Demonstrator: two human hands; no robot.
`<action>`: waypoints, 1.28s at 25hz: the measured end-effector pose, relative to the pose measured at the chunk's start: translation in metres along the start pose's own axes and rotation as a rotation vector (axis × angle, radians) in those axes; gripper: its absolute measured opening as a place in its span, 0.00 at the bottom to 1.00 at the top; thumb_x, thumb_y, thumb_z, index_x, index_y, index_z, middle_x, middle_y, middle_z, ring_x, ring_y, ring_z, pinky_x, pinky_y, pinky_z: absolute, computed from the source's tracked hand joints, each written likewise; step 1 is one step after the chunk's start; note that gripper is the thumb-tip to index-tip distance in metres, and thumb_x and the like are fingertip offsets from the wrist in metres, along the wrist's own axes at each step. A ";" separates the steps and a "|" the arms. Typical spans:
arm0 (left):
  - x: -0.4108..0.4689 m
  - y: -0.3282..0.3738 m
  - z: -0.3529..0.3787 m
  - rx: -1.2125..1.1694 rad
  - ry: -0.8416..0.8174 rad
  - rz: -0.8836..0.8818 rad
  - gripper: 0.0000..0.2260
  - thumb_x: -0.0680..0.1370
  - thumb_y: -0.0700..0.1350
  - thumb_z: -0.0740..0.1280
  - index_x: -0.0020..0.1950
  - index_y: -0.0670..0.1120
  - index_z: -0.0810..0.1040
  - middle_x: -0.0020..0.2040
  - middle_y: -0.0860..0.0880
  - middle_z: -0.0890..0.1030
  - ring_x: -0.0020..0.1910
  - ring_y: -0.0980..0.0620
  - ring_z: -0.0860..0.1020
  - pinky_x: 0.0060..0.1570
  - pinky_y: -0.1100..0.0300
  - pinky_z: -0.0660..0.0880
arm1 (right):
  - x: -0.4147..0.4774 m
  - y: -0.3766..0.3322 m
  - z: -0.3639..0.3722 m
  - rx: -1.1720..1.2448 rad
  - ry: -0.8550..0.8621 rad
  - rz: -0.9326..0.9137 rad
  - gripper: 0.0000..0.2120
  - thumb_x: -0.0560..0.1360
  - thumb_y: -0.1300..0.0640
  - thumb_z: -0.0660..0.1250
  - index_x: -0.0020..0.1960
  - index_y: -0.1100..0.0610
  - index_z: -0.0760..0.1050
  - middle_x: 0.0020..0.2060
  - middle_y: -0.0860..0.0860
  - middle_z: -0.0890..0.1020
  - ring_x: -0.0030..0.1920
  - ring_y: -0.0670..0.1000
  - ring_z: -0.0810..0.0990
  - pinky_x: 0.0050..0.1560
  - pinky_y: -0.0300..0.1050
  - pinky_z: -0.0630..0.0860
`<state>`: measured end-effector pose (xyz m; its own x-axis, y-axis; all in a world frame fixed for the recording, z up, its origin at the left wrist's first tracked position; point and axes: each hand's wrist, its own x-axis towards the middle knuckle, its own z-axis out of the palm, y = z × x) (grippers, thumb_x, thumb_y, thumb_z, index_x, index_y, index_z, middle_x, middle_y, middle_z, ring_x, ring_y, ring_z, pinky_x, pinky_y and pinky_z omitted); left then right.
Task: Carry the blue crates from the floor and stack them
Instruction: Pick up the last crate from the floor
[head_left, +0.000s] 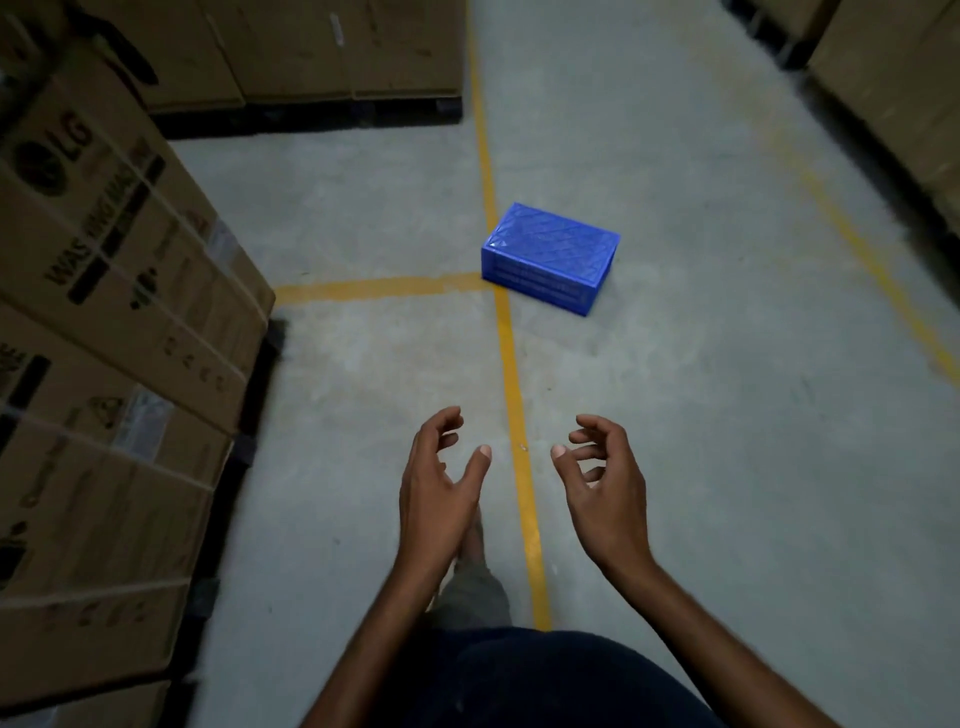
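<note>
A single blue crate (550, 258) sits upside down on the concrete floor (727, 415), beside a yellow line (511, 364) and well ahead of the person. The left hand (441, 488) and right hand (605, 488) hover loosely curled and hold nothing. A sound lift would probably take both short ends. Stacked cardboard boxes (104, 312) crowd the left; nothing blocks the approach.

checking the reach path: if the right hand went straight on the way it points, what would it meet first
Probably the blue crate on the floor ahead: the right hand points forward and slightly left toward it, with only bare floor between. Depth is unclear, so it might pass above it.
</note>
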<state>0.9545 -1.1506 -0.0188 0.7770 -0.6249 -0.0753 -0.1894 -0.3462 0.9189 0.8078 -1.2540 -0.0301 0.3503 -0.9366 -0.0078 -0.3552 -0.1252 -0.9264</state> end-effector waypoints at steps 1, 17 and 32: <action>0.024 -0.001 0.005 -0.005 -0.012 0.008 0.21 0.78 0.47 0.73 0.68 0.61 0.72 0.65 0.65 0.76 0.62 0.66 0.75 0.54 0.68 0.71 | 0.020 0.004 0.007 -0.022 0.024 -0.008 0.16 0.78 0.50 0.71 0.64 0.43 0.71 0.55 0.39 0.79 0.54 0.43 0.79 0.48 0.44 0.79; 0.426 0.077 0.134 -0.099 -0.250 0.050 0.16 0.79 0.43 0.72 0.64 0.57 0.76 0.60 0.61 0.80 0.58 0.63 0.78 0.52 0.63 0.74 | 0.400 -0.011 0.062 0.015 0.299 0.113 0.17 0.77 0.54 0.73 0.61 0.43 0.72 0.52 0.41 0.80 0.52 0.46 0.80 0.47 0.48 0.78; 0.717 0.125 0.287 -0.069 -0.216 -0.082 0.11 0.78 0.43 0.72 0.58 0.56 0.78 0.53 0.57 0.83 0.54 0.57 0.81 0.48 0.60 0.76 | 0.748 0.033 0.076 -0.069 0.193 0.291 0.16 0.76 0.52 0.73 0.60 0.47 0.73 0.49 0.43 0.80 0.48 0.45 0.81 0.48 0.42 0.76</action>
<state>1.3159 -1.8422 -0.0693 0.6404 -0.7344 -0.2249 -0.0836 -0.3578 0.9301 1.1237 -1.9343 -0.0951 0.0577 -0.9801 -0.1901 -0.4757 0.1404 -0.8683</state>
